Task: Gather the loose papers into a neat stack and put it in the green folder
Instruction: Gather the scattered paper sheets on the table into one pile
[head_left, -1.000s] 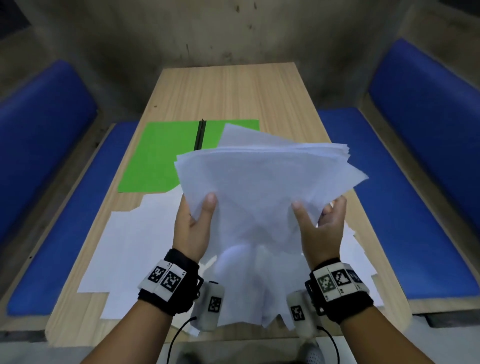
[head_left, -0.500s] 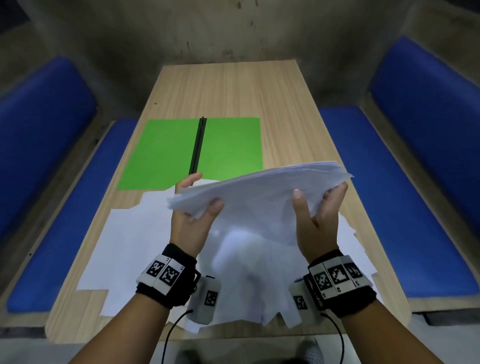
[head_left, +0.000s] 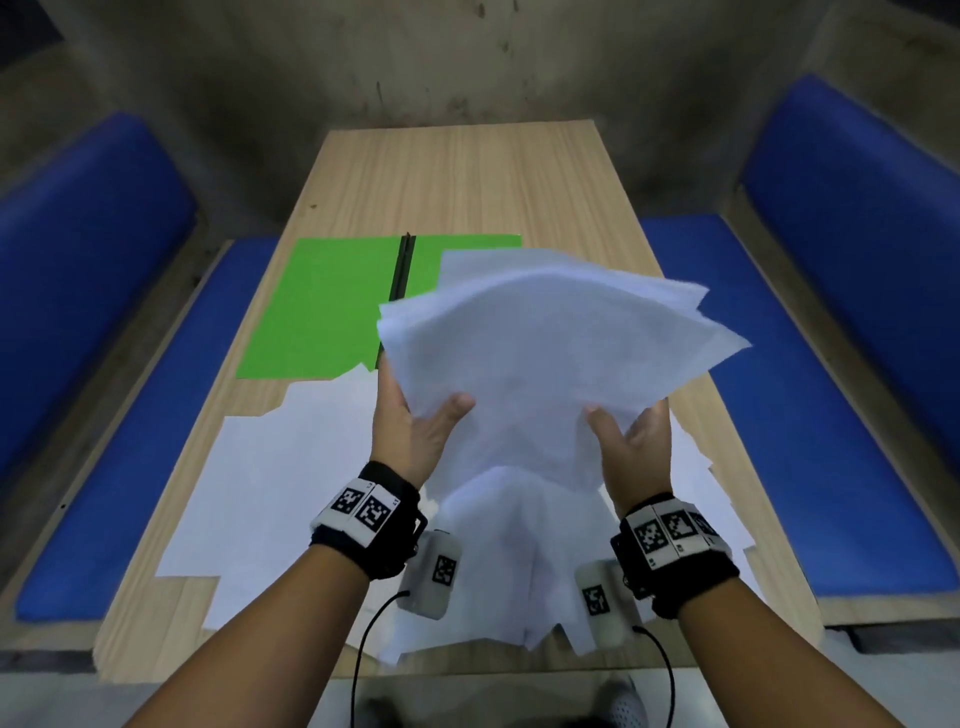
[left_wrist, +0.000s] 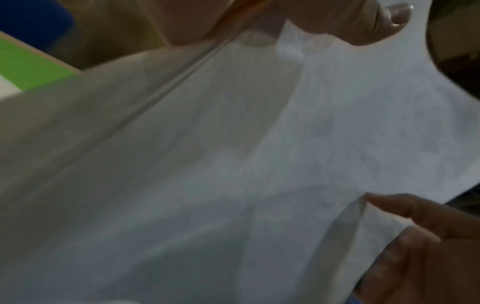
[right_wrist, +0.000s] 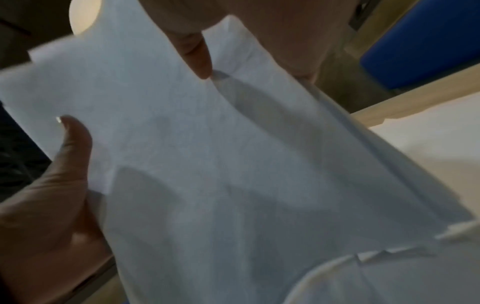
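Both hands hold an uneven bundle of white papers (head_left: 545, 353) in the air above the table, its sheets fanned at the far edge. My left hand (head_left: 415, 410) grips the bundle's near left side, thumb on top. On the near right side my right hand (head_left: 631, 431) grips it the same way. The left wrist view is filled by the papers (left_wrist: 259, 164), and so is the right wrist view, again by the papers (right_wrist: 233, 164). The green folder (head_left: 322, 306) lies open and flat beyond the hands; the bundle hides part of its right half. More loose sheets (head_left: 270, 478) lie spread on the table under my arms.
The wooden table (head_left: 467, 182) is long and narrow, with bare wood beyond the folder. Blue padded benches run along the left (head_left: 93, 270) and the right (head_left: 857, 234). A grey wall closes the far end. Some sheets overhang the table's near edge.
The bundle dropped to nearly edge-on half a second ago and has tipped back up toward me, again covering part of the folder's right half. Both hands kept their grip.
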